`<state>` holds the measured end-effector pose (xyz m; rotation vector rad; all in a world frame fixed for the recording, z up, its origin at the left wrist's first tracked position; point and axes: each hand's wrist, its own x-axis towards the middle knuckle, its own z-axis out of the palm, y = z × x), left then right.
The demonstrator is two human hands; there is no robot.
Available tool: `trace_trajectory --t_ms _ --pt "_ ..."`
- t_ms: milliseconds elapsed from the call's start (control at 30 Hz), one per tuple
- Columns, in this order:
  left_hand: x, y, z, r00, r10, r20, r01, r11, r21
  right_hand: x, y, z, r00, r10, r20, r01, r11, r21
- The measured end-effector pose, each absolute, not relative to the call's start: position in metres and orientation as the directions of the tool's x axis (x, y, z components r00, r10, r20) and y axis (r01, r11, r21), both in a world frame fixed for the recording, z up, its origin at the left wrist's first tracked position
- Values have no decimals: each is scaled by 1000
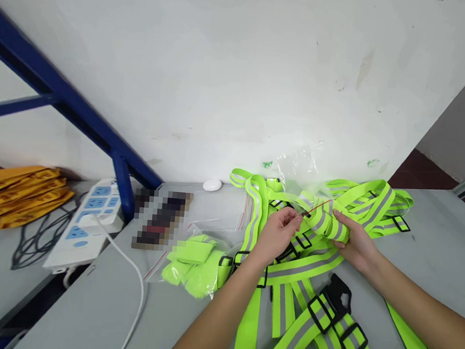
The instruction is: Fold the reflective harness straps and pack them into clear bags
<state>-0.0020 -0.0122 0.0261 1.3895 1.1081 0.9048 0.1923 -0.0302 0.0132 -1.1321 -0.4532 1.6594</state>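
Far left, here's a stack of orange-yellow pieces (19, 194), a dark cord (42, 234) looping loosely beside it. Next comes the white power strip (98, 198), blue sockets facing up, near the foot of a blue metal frame (70, 114). A white cable (141, 291) curves down across the grey desk (130, 317). Moving right: a blurred-out patch, then a small white oval object (212, 185) close to the wall (244, 88), and below it a clear bag (200, 264) with bright green strap folded up inside.

Now the action! The left hand (278, 230) has its fingertips bunched at the lower end of a thin red line (319, 206); whether they've caught hold, I can't tell. Right up against it, above the spread of straps, is the folded strap bundle (323, 221), green with a grey stripe, and the right hand (352, 245) grasps it from the side, thumb on top. Below, a black buckle (338, 298) sits among looser straps (290, 348); farther right, more loops (382, 206) sprawl towards a black slider (401, 224).
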Motion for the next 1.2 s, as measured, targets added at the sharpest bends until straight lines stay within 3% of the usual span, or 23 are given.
trace_trajectory --t_ms 400,667,833,967,1067,1133,1200 --pt "9 -18 22 269 955 -127 -76 152 985 187 -36 22 132 874 -467 -570 -319 -758" --pt "15 -25 19 246 966 -77 139 44 989 192 -31 19 134 876 -464 -637 -282 -717" --pt "17 -25 19 349 925 -150 60 137 989 187 -36 24 238 886 -397 -520 -230 -823" --pt "12 -24 24 471 829 -303 -47 367 929 180 -41 30 284 901 -329 -404 -199 -893" --pt "3 -28 36 590 695 -411 219 353 910 179 -42 27 267 909 -319 -375 -206 -904" --pt "-4 -31 48 642 635 -429 441 152 885 177 -43 23 238 915 -325 -366 -225 -903" --pt "-10 -30 57 583 741 -333 534 -41 844 175 -44 19 220 919 -327 -363 -234 -902"
